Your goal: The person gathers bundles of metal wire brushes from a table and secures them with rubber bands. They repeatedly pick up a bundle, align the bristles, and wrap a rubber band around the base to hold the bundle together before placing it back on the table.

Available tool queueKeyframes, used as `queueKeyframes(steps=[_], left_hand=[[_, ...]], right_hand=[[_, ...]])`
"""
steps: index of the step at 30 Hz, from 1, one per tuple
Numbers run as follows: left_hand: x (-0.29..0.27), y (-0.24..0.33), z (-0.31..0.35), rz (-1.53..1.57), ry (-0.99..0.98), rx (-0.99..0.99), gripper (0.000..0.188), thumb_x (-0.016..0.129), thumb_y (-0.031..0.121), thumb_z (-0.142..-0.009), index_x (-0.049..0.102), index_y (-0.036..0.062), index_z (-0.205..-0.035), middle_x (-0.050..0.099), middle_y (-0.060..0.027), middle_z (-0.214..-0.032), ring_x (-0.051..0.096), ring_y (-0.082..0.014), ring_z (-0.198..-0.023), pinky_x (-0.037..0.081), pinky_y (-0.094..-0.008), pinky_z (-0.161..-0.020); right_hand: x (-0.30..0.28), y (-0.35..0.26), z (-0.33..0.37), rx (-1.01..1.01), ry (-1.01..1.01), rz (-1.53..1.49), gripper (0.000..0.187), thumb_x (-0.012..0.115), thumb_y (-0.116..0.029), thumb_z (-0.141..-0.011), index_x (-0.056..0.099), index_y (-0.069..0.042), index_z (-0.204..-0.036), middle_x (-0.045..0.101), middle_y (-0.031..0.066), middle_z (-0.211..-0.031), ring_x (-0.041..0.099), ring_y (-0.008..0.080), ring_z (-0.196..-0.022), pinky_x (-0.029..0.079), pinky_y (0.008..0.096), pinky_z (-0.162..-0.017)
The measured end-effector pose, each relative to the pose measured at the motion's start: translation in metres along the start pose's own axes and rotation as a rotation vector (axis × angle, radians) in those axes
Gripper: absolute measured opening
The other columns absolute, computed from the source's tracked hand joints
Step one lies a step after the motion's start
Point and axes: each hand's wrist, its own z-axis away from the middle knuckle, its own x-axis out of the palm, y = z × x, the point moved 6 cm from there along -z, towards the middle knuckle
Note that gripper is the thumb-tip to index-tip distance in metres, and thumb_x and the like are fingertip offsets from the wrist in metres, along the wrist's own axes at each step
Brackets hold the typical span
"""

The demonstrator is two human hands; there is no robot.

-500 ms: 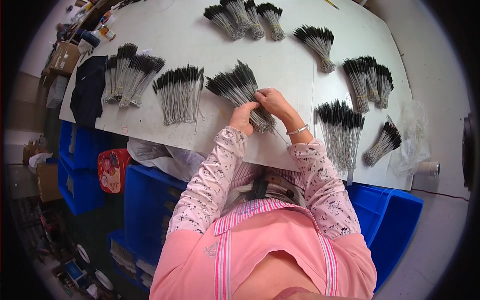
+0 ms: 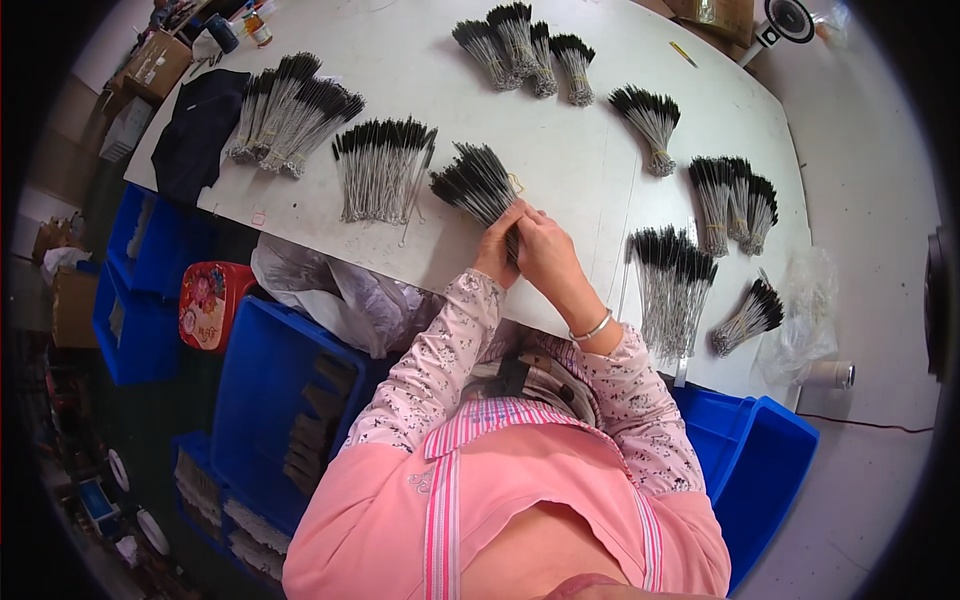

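1. Left grip [image 2: 496, 248] wraps one bundle of black-bristled wire brushes [image 2: 472, 186] at the near side of the worktop [image 2: 580, 150].
2. Right grip [image 2: 548, 250], closed, meets the bundle; what it pinches is hidden.
3. Four brush bundles [image 2: 515, 45] lie far back; three others [image 2: 714, 205] cluster right.

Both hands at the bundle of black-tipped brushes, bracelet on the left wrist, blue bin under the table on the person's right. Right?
One error: the bracelet is on the right wrist, per the head view. Left hand and right hand at the brush bundle, blue bin on the right: correct.
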Motion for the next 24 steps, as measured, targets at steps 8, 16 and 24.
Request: queueKeyframes(steps=[8,16,24], left_hand=[[0.052,0.011,0.014,0.127,-0.073,-0.108,0.021,0.061,0.019,-0.087,0.054,0.0009,-0.095,0.059,-0.0098,-0.087,0.061,-0.0209,-0.081,0.053,-0.0328,-0.072],[0.13,-0.013,0.052,0.449,-0.099,-0.187,0.014,0.06,0.01,-0.084,0.049,0.0039,-0.089,0.056,-0.0098,-0.081,0.058,-0.0238,-0.073,0.053,-0.0411,-0.071],[0.108,-0.064,0.062,0.684,-0.062,-0.506,0.019,0.053,0.02,-0.088,0.056,0.003,-0.096,0.063,-0.0108,-0.093,0.063,-0.022,-0.086,0.054,-0.0367,-0.08]], right_hand=[[-0.095,-0.066,0.035,-0.198,0.287,0.214,0.029,0.068,-0.016,-0.078,0.063,-0.003,-0.104,0.062,0.013,-0.115,0.056,0.0316,-0.111,0.031,0.0482,-0.105],[-0.185,-0.097,0.064,-0.326,0.409,0.173,0.046,0.076,-0.025,-0.074,0.06,0.001,-0.109,0.065,0.0169,-0.098,0.063,0.0338,-0.091,0.05,0.0394,-0.077],[-0.162,-0.075,0.024,-0.045,0.007,0.333,0.037,0.072,-0.035,-0.076,0.068,-0.002,-0.091,0.065,0.0148,-0.074,0.065,0.027,-0.065,0.05,0.0325,-0.061]])
